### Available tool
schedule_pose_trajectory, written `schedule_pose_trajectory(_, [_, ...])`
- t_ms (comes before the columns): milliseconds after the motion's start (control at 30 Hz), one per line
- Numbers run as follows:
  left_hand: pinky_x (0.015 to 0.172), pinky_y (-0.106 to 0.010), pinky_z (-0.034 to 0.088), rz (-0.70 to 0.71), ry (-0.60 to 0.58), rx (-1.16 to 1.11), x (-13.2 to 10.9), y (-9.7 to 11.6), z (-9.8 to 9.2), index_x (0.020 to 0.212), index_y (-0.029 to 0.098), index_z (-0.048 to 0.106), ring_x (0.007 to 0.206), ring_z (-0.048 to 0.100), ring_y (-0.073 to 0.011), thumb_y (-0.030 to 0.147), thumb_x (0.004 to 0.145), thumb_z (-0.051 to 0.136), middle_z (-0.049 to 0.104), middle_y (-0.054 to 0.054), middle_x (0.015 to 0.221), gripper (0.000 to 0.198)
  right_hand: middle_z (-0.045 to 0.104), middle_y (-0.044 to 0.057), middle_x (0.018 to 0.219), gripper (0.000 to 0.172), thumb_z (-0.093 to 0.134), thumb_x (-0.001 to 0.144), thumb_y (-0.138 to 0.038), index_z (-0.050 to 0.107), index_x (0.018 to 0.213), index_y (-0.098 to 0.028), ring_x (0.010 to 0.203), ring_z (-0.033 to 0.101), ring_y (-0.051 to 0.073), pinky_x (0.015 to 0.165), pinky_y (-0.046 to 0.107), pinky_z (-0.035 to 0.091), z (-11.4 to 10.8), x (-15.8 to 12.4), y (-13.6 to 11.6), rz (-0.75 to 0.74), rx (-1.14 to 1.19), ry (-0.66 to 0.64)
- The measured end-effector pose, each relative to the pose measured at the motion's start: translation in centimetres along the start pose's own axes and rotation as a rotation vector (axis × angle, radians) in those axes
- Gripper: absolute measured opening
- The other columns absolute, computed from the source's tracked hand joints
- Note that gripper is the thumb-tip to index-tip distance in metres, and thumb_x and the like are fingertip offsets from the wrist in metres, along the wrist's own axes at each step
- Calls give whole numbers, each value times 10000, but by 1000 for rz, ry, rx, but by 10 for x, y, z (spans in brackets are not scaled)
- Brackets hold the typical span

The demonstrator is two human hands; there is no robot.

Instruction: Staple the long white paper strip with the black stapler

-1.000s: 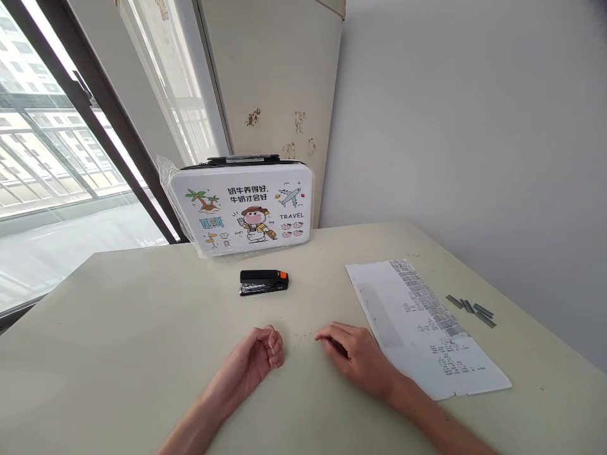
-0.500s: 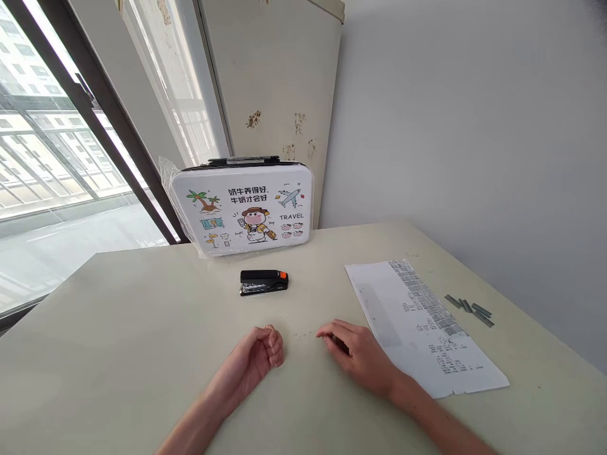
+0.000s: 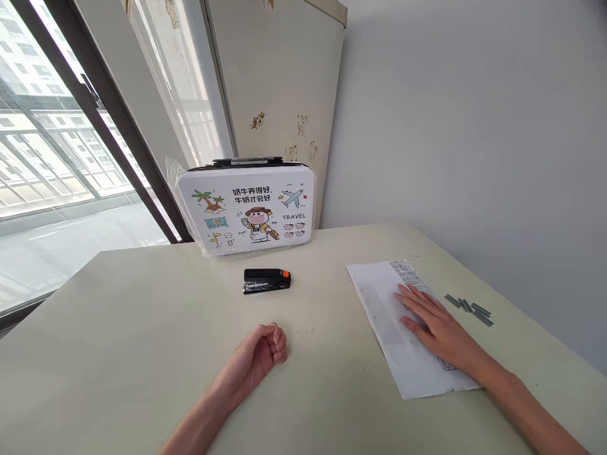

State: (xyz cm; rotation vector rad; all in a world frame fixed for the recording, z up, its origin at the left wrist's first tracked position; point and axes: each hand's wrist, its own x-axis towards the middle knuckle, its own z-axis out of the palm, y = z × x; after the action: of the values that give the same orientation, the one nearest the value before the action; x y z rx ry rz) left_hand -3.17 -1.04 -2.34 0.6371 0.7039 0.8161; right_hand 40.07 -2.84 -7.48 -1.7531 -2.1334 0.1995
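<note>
My right hand point(image 3: 436, 325) lies flat on the printed paper sheets point(image 3: 374, 303), its fingers stretched out and slightly apart. It covers part of the printed text and the grey grid along the right side. On the table, my left hand point(image 3: 268, 351) rests on its edge with the fingers curled in and nothing visible in them. Beyond it sits a black stapler point(image 3: 267, 280) with an orange patch at its right end, touched by neither hand. Several strips of staples point(image 3: 467, 306) lie in a loose group to the right of the sheets.
A white cartoon-printed case point(image 3: 249, 212) in clear plastic wrap stands upright at the back of the table point(image 3: 118, 354). Behind it is a pale cabinet point(image 3: 279, 76) with worn patches. A wall point(image 3: 455, 126) runs along the right, and a window point(image 3: 52, 139) is at the left.
My right hand has moved right from the bare table onto the paper sheets, and its fingers have straightened. My left hand has stayed in place, still curled.
</note>
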Motion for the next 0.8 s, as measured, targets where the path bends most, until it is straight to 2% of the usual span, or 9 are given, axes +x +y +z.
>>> schedule_pose_trajectory(67, [672,-282,387,18,-3,41,-1,-1,2,704,175,562,672,393,-139,274,991,552,448,0,752,304,278,-25,1711,600,387,1063,-562,312,1626,-369,1584,249,283,1293,576,251,7,-10,3,-16,-58,-34])
schedule_pose_trajectory(167, [688,-292,391,84,-3,196,-5,-1,9,717,187,548,683,401,-151,341,1026,501,454,-1,749,349,219,-21,1724,659,408,1059,-552,212,1658,-359,1591,221,278,1301,572,230,17,-19,-21,-51,-121,-34])
schedule_pose_trajectory(267, [719,-304,401,221,29,541,-8,-2,16,731,202,537,725,438,-174,424,1066,420,487,-12,760,419,212,-2,1724,684,425,1061,-528,179,1668,-332,1594,208,281,1299,577,233,27,-25,-69,-108,-133,-22])
schedule_pose_trajectory(367, [795,-321,432,424,70,953,-10,-3,19,785,215,557,825,521,-198,417,1080,400,569,-33,847,391,199,8,1726,686,444,1062,-500,181,1669,-319,1596,200,295,1285,592,261,39,-30,-128,-195,-88,-26])
schedule_pose_trajectory(433, [900,-346,457,545,76,1148,-10,-6,18,887,230,596,989,573,-225,380,1080,418,633,-56,1001,302,178,28,1730,692,456,1062,-457,170,1672,-298,1595,197,310,1270,605,288,51,-32,-168,-250,-35,-13])
schedule_pose_trajectory(533, [1047,-406,458,631,108,1347,-10,-12,13,1071,256,617,1247,537,-258,339,1068,457,624,-78,1272,181,188,64,1727,735,498,1046,-398,148,1678,-260,1591,200,335,1256,623,305,72,-34,-223,-315,84,11])
schedule_pose_trajectory(667, [1170,-507,403,620,130,1499,-9,-13,2,1245,277,601,1439,422,-296,334,1061,475,558,-76,1468,230,261,89,1712,716,537,1018,-378,248,1655,-225,1576,253,350,1231,603,370,85,-34,-270,-312,333,-1])
schedule_pose_trajectory(733, [1185,-531,390,602,132,1505,-8,-11,-2,1295,277,588,1455,417,-302,331,1074,443,547,-79,1495,270,412,73,1651,581,515,1022,-347,395,1583,-255,1552,323,331,1215,581,407,77,-29,-276,-272,476,30])
schedule_pose_trajectory(800, [1164,-526,414,602,153,1491,-8,-8,-6,1316,275,575,1407,480,-295,322,1085,413,561,-88,1473,287,590,59,1497,411,478,1033,-295,542,1439,-298,1489,428,307,1197,569,432,65,-16,-270,-249,563,78])
